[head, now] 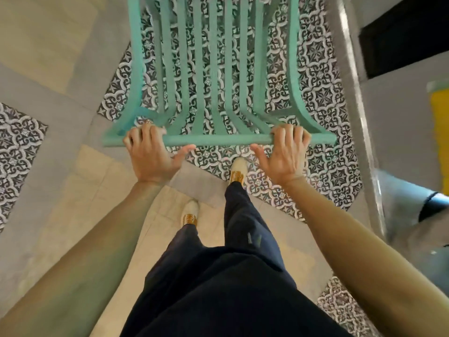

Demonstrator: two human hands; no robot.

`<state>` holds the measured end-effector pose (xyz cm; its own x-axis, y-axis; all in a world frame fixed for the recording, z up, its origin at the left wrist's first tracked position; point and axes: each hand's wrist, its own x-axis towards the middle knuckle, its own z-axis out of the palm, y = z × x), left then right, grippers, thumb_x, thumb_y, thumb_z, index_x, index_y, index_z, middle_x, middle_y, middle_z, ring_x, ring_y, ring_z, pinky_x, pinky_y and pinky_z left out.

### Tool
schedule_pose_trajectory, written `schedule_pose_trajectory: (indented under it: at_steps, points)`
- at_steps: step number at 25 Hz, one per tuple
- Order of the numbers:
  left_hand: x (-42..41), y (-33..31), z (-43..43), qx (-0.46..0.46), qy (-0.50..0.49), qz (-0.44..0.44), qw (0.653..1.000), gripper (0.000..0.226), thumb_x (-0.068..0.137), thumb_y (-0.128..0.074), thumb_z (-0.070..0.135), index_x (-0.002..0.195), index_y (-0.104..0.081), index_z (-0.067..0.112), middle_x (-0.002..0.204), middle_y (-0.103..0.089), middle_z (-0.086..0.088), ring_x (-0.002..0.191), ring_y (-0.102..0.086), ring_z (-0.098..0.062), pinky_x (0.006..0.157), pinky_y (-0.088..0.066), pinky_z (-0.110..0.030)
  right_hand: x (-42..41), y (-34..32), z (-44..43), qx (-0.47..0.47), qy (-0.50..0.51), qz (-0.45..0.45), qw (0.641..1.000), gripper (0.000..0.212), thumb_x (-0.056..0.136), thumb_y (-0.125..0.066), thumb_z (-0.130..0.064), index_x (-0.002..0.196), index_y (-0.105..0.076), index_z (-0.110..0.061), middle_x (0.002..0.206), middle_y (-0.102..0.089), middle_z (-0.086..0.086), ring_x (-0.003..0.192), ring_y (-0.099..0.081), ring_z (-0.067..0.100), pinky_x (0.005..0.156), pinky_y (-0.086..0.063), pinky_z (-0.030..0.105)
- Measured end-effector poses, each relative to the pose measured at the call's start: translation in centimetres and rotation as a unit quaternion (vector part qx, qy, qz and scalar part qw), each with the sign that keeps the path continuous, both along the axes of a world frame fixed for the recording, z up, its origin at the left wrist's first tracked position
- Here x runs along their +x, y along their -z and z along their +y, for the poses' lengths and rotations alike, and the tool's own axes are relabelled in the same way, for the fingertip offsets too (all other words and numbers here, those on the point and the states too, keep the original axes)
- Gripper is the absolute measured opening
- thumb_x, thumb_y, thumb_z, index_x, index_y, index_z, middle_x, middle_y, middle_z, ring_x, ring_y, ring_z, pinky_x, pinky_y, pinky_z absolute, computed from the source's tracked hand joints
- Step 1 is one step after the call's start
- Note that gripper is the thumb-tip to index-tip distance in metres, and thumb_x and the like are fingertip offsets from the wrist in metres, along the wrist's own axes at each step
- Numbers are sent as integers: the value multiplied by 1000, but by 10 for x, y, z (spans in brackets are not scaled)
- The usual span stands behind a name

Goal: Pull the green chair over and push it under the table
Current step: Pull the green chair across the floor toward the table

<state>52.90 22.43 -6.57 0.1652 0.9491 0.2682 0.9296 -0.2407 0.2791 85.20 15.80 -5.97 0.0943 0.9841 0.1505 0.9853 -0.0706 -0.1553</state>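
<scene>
Left hand and right hand grip the green chair — 2 sets of fingers curled over its top rail, thumbs below.

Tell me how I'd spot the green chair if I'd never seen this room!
Find the patterned black-and-white floor tiles in the upper middle. Above them stands the green chair, its top rail gripped by the left hand and the right hand. Nothing else here is mint green with long slats.
</scene>
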Motion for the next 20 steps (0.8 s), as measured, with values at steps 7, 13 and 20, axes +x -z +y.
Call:
schedule_pose_trajectory:
  at_steps: [7,13,20]
  points:
    - [40,1,72,-24,-64,18,998,83,88,-34,91,97,-49,11,95,-54,-14,89,-43,-28,83,-32,-45,48,0,112,5,-60,5,998,64,102,-33,-73,102,-50,-11,100,-51,11,89,-44,28,83,-35,45]
    - [60,3,155,-28,-123,13,992,87,88,-32,92,95,-52,8,95,-56,-14,90,-49,-30,89,-35,-48,69,0,238,0,-124,20,992,63,101,-35,-74,102,-48,-12,100,-52,10,89,-45,27,82,-36,45]
    - [78,0,260,-22,-192,14,981,84,92,-32,89,93,-54,8,91,-57,-12,89,-48,-26,86,-37,-45,78,-11,394,-16,-195,-1,981,65,102,-32,-72,106,-48,-10,103,-53,15,91,-45,29,86,-35,47]
